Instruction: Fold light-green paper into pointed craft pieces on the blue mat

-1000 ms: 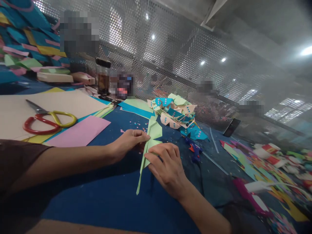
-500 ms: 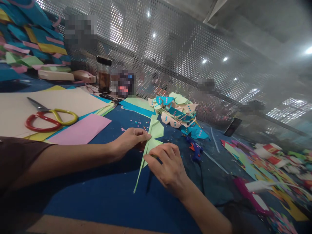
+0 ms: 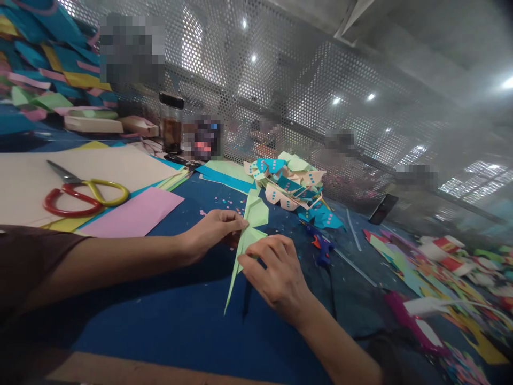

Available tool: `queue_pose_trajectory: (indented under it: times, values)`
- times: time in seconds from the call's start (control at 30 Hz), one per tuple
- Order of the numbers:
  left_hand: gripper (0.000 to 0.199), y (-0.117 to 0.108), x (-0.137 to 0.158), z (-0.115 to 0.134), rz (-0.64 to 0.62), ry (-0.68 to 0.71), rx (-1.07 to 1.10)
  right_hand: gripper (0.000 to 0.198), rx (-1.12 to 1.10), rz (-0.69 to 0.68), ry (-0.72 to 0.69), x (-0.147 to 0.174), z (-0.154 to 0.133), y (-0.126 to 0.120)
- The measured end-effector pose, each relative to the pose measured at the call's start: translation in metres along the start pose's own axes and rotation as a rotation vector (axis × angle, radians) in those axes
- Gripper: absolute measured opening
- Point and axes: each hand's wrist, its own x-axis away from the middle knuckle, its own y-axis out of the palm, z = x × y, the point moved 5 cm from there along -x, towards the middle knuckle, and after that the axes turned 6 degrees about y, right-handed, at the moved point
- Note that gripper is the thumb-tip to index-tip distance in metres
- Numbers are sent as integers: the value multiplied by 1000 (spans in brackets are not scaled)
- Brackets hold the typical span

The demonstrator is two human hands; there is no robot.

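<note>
Folding step: left hand (image 3: 210, 230) and right hand (image 3: 276, 272) both pinch green paper (image 3: 250, 224) on tabletop (image 3: 180, 321); next, likely pressing the crease flat.

- One pair of scissors (image 3: 82, 191) is seen, left of the glue gun (image 3: 318, 245).
- One glue gun is counted.
- One dark jar (image 3: 171, 124) is seen, far left of the glue gun.
- One pink sheet (image 3: 136, 213) is counted.
- Two hands are seen.
</note>
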Motion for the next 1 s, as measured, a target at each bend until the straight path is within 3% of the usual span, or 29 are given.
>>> queue_pose_trajectory:
  times: [0.23,0.5,1.0]
  values:
    - [30,-1,0,0,6,3,10,8,-16,9,48,0,3,0]
    - [30,0,1,1,4,2,-1,12,-119,-14,209,0,10,5]
    - [26,3,1,3,-37,76,-26,20,15,7,396,4,18,16]
